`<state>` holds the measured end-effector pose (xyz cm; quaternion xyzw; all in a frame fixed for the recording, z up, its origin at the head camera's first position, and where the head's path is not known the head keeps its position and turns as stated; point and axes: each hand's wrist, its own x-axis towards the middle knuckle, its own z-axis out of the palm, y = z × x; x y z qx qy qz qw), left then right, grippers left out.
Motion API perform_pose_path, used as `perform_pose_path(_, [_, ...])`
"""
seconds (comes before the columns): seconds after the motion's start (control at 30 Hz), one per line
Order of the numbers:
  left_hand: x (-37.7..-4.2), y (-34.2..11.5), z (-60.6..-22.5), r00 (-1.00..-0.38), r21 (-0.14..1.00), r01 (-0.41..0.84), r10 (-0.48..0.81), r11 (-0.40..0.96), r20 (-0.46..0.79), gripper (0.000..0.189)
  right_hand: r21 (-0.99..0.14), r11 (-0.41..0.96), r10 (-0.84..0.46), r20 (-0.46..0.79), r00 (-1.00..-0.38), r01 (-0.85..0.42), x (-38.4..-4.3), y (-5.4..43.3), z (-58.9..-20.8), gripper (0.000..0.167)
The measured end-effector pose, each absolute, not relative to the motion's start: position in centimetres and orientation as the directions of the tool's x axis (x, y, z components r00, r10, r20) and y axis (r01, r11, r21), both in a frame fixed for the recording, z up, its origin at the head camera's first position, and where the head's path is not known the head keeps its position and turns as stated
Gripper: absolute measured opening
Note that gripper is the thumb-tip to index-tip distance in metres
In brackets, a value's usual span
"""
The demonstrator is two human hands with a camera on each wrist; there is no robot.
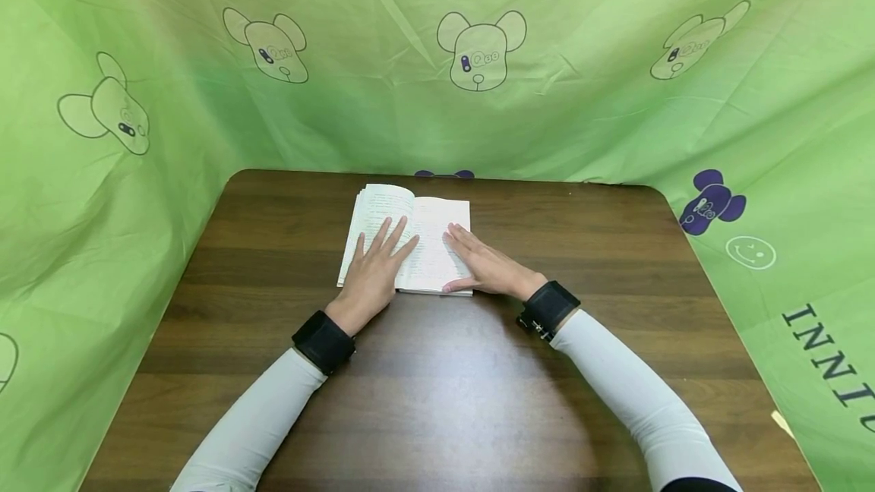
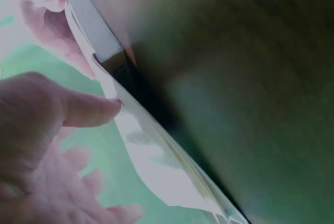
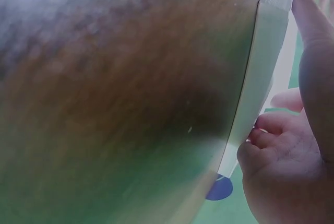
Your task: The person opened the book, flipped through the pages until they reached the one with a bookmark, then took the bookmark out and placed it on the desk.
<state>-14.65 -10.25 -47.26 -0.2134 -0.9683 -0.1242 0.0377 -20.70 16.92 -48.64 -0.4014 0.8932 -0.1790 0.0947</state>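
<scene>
An open book [image 1: 437, 211] with printed white pages lies near the far edge of the table. On its left page rests my left hand [image 1: 372, 273], the fingers straight and spread, the thumb by the inner fold. My right hand [image 1: 488, 264] lies on the right page with fingers extended and the thumb near the lower edge. In the left wrist view, a thumb touches the page [image 2: 148, 151], and the left leaves stand slightly raised. The right wrist view shows the thick page block [image 3: 261, 72] on the table beside my right hand [image 3: 284, 151].
The brown wooden table [image 1: 437, 370] reaches toward me and to both sides of the book. A green cloth [image 1: 383, 120] printed with cartoon bear heads hangs behind and along the sides. Black bands [image 1: 324, 342] circle both wrists.
</scene>
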Motion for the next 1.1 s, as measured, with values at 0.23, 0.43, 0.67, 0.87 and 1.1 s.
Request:
perform_pose_path(0.23, [-14.38, -10.56, -46.96, -0.887, 0.253, 0.454, 0.462, 0.855, 0.031, 0.087, -0.404, 0.613, -0.751, -0.030, -0.660, -0.679, -20.61, 16.91, -48.47, 0.107])
perform_pose_path(0.43, [-14.46, -10.86, -46.75, -0.885, 0.321, 0.421, 0.462, 0.849, -0.060, 0.081, -0.404, 0.620, -0.747, -0.042, -0.663, -0.672, -20.71, 16.90, -48.58, 0.107])
perform_pose_path(0.67, [-14.46, -10.99, -46.67, -0.887, 0.336, 0.392, 0.449, 0.856, -0.109, 0.075, -0.399, 0.620, -0.748, -0.043, -0.662, -0.675, -20.77, 16.95, -48.63, 0.107])
perform_pose_path(0.87, [-14.32, -11.07, -46.73, -0.891, 0.321, 0.387, 0.440, 0.864, -0.110, 0.061, -0.397, 0.619, -0.750, -0.044, -0.659, -0.678, -20.71, 16.89, -48.47, 0.105])
perform_pose_path(1.1, [-14.21, -11.17, -46.99, -0.897, 0.319, 0.374, 0.427, 0.871, -0.116, 0.059, -0.404, 0.614, -0.752, -0.037, -0.658, -0.678, -20.65, 16.88, -48.45, 0.103])
